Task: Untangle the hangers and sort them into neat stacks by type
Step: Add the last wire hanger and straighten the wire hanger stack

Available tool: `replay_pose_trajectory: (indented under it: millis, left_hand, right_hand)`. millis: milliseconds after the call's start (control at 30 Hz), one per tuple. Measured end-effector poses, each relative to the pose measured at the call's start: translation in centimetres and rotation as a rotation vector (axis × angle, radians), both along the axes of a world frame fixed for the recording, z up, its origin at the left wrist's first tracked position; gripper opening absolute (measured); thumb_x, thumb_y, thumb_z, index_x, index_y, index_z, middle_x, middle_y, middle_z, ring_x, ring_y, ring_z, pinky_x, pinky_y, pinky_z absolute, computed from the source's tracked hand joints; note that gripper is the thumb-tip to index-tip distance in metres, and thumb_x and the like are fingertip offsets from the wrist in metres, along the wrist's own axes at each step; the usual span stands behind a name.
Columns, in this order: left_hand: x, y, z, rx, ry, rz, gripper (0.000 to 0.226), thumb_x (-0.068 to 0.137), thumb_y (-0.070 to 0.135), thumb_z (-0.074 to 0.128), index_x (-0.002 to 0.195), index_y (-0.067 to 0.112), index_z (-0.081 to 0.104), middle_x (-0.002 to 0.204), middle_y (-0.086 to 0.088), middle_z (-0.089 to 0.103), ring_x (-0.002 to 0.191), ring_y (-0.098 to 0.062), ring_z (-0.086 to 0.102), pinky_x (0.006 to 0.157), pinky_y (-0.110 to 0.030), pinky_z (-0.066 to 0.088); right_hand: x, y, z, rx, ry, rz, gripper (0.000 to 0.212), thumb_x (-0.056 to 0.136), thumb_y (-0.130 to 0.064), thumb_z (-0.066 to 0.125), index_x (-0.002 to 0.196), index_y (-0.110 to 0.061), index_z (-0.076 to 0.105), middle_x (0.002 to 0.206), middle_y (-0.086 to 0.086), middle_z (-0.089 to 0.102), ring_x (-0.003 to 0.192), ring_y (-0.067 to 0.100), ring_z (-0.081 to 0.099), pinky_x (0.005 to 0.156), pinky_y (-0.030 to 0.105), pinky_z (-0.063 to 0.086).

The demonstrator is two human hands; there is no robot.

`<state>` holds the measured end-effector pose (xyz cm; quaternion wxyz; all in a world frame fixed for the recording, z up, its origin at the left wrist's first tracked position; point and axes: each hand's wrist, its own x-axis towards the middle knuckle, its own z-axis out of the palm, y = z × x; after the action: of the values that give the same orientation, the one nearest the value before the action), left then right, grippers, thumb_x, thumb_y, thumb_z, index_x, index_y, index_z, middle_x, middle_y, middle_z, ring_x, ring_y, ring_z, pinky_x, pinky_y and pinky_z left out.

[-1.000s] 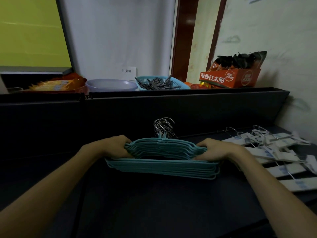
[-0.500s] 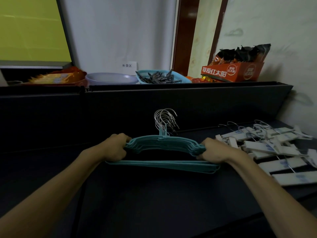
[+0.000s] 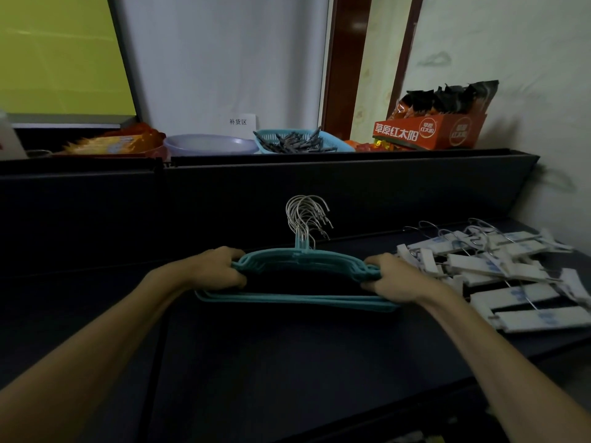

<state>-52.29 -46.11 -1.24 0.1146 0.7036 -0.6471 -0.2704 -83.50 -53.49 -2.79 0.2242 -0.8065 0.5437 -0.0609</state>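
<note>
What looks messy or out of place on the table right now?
The white clip hangers to the right lie criss-crossed in a loose heap, not stacked. The teal hangers, gripped by both hands, look aligned.

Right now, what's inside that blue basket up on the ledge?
The blue basket holds a heap of dark grey clothespins, piled above its rim. Whatever lies beneath them, and the basket's bottom, is covered.

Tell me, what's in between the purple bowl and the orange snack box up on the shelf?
A blue basket full of grey clothespins sits between the purple bowl and the orange snack box, seen in the head view.
</note>
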Motion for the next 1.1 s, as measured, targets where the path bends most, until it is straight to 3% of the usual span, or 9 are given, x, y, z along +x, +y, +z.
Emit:
replay_pose_trajectory:
  millis: [200,333,400,433,500,667,800,900,1100]
  left_hand:
    - [0.3,0.3,-0.1,0.028,0.123,-0.018,0.049,0.079,0.017,0.069,0.12,0.028,0.046,0.108,0.002,0.06,0.095,-0.013,0.061,0.084,-0.033,0.054]
    - [0.2,1.9,-1.6,-0.221,0.105,-0.036,0.036,0.086,0.023,0.066,0.115,0.03,0.047,0.108,0.005,0.058,0.095,-0.01,0.059,0.083,-0.029,0.052]
    - [0.2,2.9,-3.0,-0.38,0.013,-0.034,0.043,0.086,0.019,0.064,0.122,0.03,0.044,0.12,0.003,0.052,0.101,-0.012,0.056,0.086,-0.027,0.049]
    - [0.1,3.4,-3.9,-0.437,-0.025,-0.031,0.052,0.084,0.016,0.065,0.129,0.03,0.041,0.127,0.001,0.046,0.106,-0.014,0.053,0.088,-0.027,0.047]
    - [0.0,4.3,-5.2,-0.518,-0.063,-0.041,0.068,0.081,0.018,0.067,0.14,0.027,0.035,0.136,0.0,0.037,0.117,-0.019,0.047,0.095,-0.031,0.046]
    - [0.6,4.7,-5.3,-0.422,-0.11,-0.062,0.104,0.06,0.067,0.046,0.151,0.026,0.018,0.148,0.005,0.031,0.135,-0.018,0.033,0.109,-0.028,0.029]
    - [1.0,5.0,-5.3,-0.352,0.13,-0.026,0.108,0.054,0.06,0.064,0.149,0.031,0.022,0.143,0.011,0.038,0.125,-0.008,0.044,0.103,-0.025,0.039]
    - [0.6,4.7,-5.7,-0.39,0.132,-0.009,0.115,0.051,0.064,0.065,0.149,0.024,0.022,0.145,0.007,0.033,0.128,-0.01,0.04,0.107,-0.03,0.038]
    - [-0.1,4.7,-6.3,-0.455,0.15,0.007,0.11,0.054,0.064,0.064,0.149,0.022,0.026,0.143,0.008,0.031,0.128,-0.01,0.039,0.106,-0.028,0.037]
  right_hand:
    - [-0.4,1.1,-0.3,-0.057,-0.087,0.023,0.039,0.086,-0.017,0.066,0.122,-0.029,0.055,0.108,-0.005,0.065,0.099,0.011,0.06,0.085,0.029,0.05]
    - [-0.6,2.4,-1.3,-0.291,-0.182,0.024,0.058,0.082,-0.007,0.066,0.135,-0.021,0.05,0.114,0.003,0.056,0.105,0.014,0.054,0.087,0.019,0.039]
    - [-0.7,2.8,-2.2,-0.411,-0.223,0.065,0.067,0.077,0.004,0.065,0.139,-0.016,0.046,0.122,0.006,0.05,0.106,0.009,0.045,0.089,0.007,0.03]
    - [-0.7,2.9,-2.8,-0.47,-0.226,0.087,0.071,0.076,0.006,0.066,0.14,-0.015,0.045,0.126,0.007,0.047,0.109,0.008,0.042,0.093,0.007,0.029]
    - [-0.7,3.1,-3.9,-0.549,-0.194,0.112,0.075,0.075,0.006,0.069,0.142,-0.013,0.043,0.138,0.011,0.041,0.123,0.017,0.039,0.106,0.024,0.033]
    - [-1.2,3.1,-5.2,-0.55,-0.209,0.123,0.073,0.075,-0.018,0.068,0.143,-0.013,0.041,0.148,0.007,0.038,0.136,0.026,0.033,0.112,0.049,0.031]
    - [-1.4,4.0,-5.6,-0.418,-0.348,0.064,0.079,0.074,-0.048,0.059,0.144,-0.019,0.038,0.146,-0.002,0.036,0.133,0.016,0.036,0.109,0.032,0.033]
    - [-1.3,4.1,-5.6,-0.371,-0.428,0.05,0.082,0.075,-0.034,0.075,0.145,-0.021,0.036,0.146,-0.002,0.031,0.127,0.007,0.037,0.1,0.017,0.032]
    - [-1.4,4.4,-5.6,-0.353,-0.463,0.119,0.082,0.074,-0.031,0.078,0.144,-0.032,0.035,0.157,-0.007,0.019,0.138,0.005,0.028,0.108,0.027,0.035]
